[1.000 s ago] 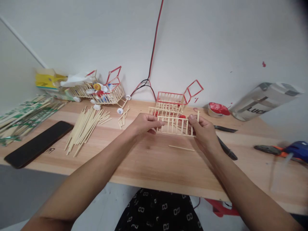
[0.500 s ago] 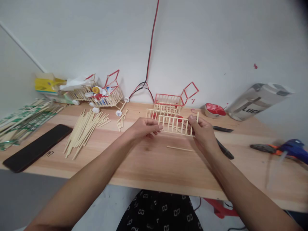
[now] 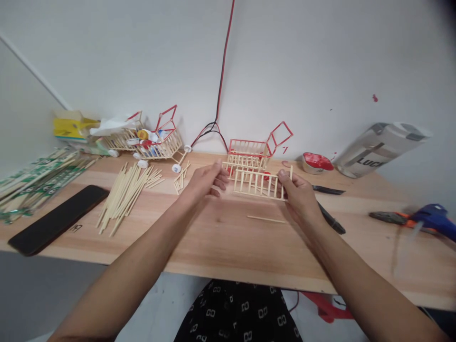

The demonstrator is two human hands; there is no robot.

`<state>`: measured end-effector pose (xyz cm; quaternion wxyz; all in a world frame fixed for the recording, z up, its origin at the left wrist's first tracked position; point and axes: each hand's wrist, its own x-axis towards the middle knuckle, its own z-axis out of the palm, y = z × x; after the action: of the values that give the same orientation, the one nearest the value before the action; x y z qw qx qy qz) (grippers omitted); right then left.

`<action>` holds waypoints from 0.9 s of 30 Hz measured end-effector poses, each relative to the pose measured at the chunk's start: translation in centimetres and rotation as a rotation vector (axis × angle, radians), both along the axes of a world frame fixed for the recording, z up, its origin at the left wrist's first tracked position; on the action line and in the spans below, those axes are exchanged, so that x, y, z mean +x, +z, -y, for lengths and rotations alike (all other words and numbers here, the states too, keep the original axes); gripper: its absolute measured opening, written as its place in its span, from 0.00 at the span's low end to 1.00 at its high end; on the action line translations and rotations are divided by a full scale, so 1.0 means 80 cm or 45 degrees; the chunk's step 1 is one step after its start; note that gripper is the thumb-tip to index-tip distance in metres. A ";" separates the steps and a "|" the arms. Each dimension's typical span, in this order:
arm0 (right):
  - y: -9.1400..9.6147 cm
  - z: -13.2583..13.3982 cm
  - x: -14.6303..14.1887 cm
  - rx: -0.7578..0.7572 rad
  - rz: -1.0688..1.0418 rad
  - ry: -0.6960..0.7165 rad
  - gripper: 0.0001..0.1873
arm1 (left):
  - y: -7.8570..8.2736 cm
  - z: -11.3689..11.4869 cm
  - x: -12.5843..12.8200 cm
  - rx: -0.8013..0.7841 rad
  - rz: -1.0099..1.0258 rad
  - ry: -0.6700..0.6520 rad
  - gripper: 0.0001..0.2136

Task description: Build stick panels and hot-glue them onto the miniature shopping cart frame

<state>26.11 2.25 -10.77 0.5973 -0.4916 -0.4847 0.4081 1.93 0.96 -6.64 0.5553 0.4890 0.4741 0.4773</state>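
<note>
A small frame of pale wooden sticks [image 3: 257, 185], built like a railing with several uprights, hangs above the table. My right hand [image 3: 297, 190] pinches it at its right end, thumb on the near side. Just left of the frame, my left hand [image 3: 210, 180] is apart from it, fingers loosely spread with nothing seen in them. Behind the frame stands a miniature stick cart [image 3: 249, 148] with red edges and a red handle, its lower part overlapped by the frame. One loose stick [image 3: 266, 219] lies on the table below.
Loose sticks [image 3: 123, 199], a black phone-like slab [image 3: 57, 221] and packaged chopsticks [image 3: 39, 183] lie left. Two stick carts with white wheels, one holding bottle caps [image 3: 153, 137], stand behind. Right are a red-topped bowl [image 3: 317, 163], a black-handled knife [image 3: 331, 217], pliers [image 3: 388, 217] and a blue glue gun [image 3: 432, 221].
My left hand has let go of the frame's left end and moved a little left, its fingers opening. My right hand keeps hold of the frame in nearly the same place.
</note>
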 end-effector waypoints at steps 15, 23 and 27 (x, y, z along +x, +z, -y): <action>0.015 0.002 0.005 -0.082 -0.314 0.085 0.22 | 0.026 -0.028 -0.078 0.247 0.258 0.484 0.14; 0.014 -0.001 0.010 -0.101 -0.317 0.050 0.22 | 0.012 -0.033 -0.071 0.215 0.127 0.412 0.12; 0.012 -0.001 0.008 -0.096 -0.314 0.054 0.22 | 0.007 -0.035 -0.068 0.218 0.072 0.348 0.11</action>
<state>26.78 2.34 -9.83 0.6248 -0.4492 -0.4023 0.4960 -3.47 3.75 -6.11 0.4545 0.4519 0.4778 0.6007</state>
